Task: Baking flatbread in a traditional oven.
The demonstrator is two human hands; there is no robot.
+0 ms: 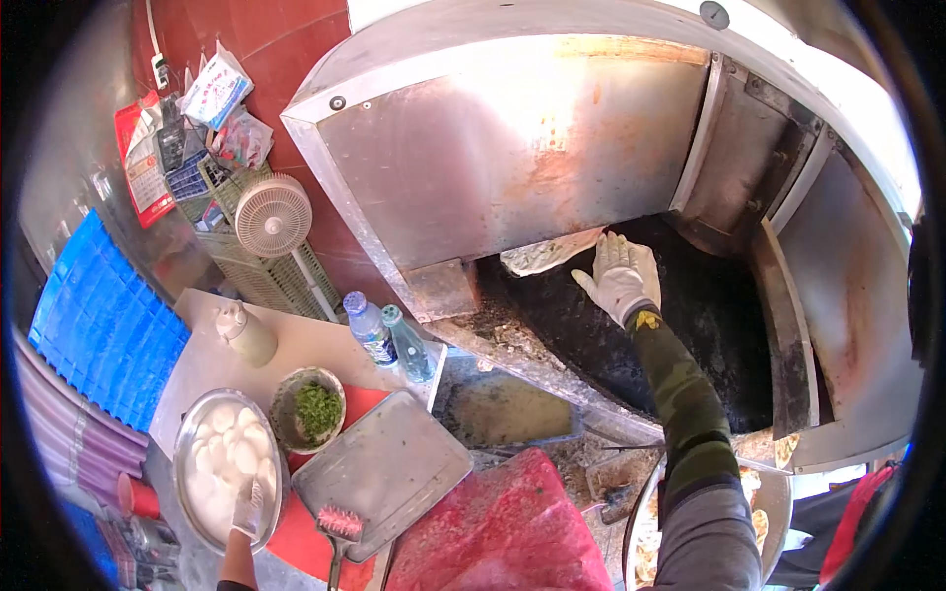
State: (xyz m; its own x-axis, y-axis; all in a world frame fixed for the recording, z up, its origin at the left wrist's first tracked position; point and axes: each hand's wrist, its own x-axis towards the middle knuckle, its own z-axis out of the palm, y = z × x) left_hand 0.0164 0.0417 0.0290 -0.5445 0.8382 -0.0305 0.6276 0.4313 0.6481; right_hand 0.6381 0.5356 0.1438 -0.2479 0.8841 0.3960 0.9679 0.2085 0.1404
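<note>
My right hand point(619, 284), in a pale glove, lies flat and palm down on a sheet of flatbread dough point(649, 267) on a dark round griddle point(709, 332). Its thumb is spread and it grips nothing. Beside it, a second flatbread with green flecks point(545, 255) runs partly under a metal panel. My left hand point(248, 508), in a thin clear glove, reaches into a metal basin point(179, 462) of several white dough pieces point(235, 447). Its fingertips touch the dough, and whether they close on a piece is unclear.
A bowl of chopped greens point(319, 410), a metal tray point(392, 458) and a pink-bristled brush point(340, 523) sit near the basin. Two bottles point(369, 329) stand at the table's edge. A metal hood point(517, 148) overhangs the griddle. Cooked pieces fill a large pan point(776, 510) below my right arm.
</note>
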